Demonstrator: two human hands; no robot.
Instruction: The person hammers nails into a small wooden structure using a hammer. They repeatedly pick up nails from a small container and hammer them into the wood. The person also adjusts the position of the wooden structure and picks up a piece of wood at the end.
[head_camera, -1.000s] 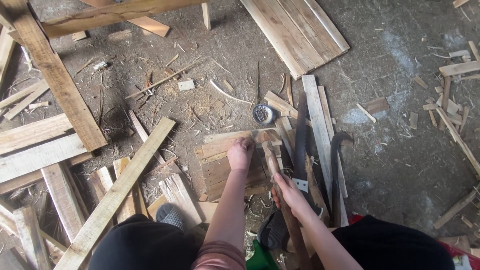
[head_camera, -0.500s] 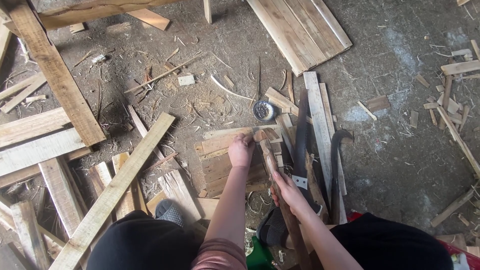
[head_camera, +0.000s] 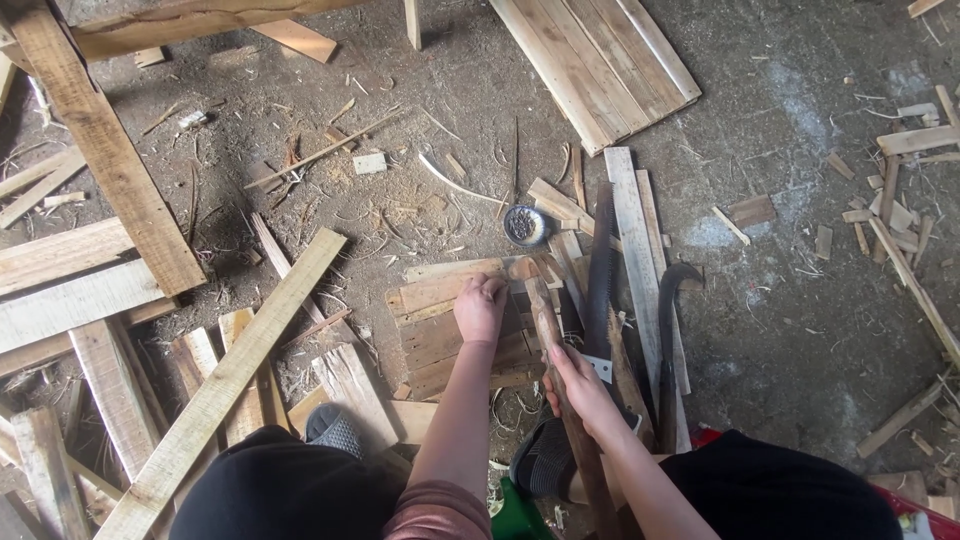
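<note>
Landmark: the stacked wood block (head_camera: 455, 335).

Right hand (head_camera: 578, 385), nearest the body and just right of the block, is wrapped around a wooden handle (head_camera: 545, 315) whose head sits at the block's top right corner. Left hand (head_camera: 480, 305) is curled closed on the block's top edge, touching it; what it pinches, I cannot tell.

Risk: tool head right beside the left fingers, so a glancing blow hits them. Block is loose boards and could shift.

Hand saw (head_camera: 600, 285) and curved blade (head_camera: 668, 340) lie right of the block, near the knees. Small round tin (head_camera: 525, 225) lies beyond it.
</note>
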